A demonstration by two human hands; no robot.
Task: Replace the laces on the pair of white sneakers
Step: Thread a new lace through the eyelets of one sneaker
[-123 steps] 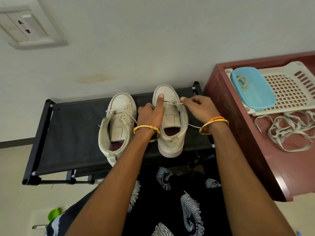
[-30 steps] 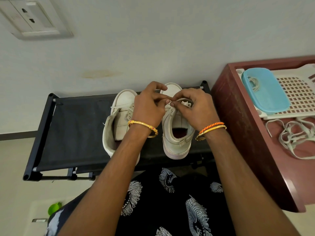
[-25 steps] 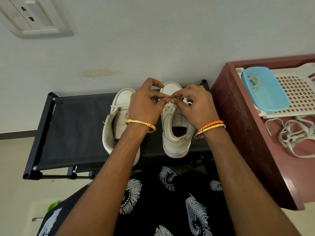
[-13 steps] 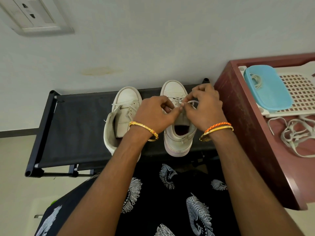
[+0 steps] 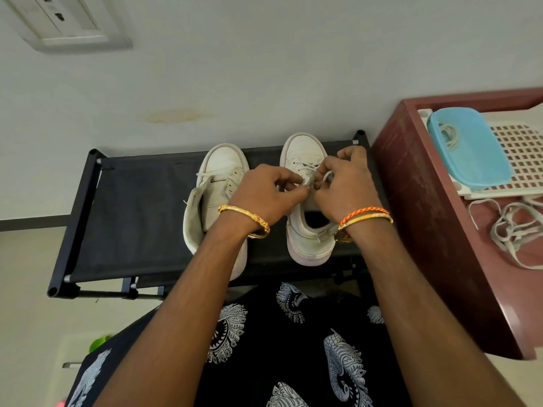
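Two white sneakers stand toes away from me on a black fabric shoe rack (image 5: 141, 218). The left sneaker (image 5: 219, 183) has a loose lace and its tongue is folded open. Over the right sneaker (image 5: 305, 230) both hands meet above the tongue. My left hand (image 5: 267, 195) pinches the white lace (image 5: 307, 167) with fingers curled. My right hand (image 5: 343, 186) grips a loop of the same lace close beside it. The lace runs crossed through the front eyelets; the upper eyelets are hidden by my fingers.
A dark red cabinet (image 5: 426, 230) stands right of the rack. On it lie a white perforated tray (image 5: 526, 154), a blue lidded box (image 5: 470, 151) with a lace inside, and a heap of loose white laces (image 5: 514, 227). A wall socket (image 5: 67, 22) sits upper left.
Earlier my left forefinger pressed on the right sneaker while my right hand pulled the lace sideways. Since then both hands have come together over the tongue and work a loop.
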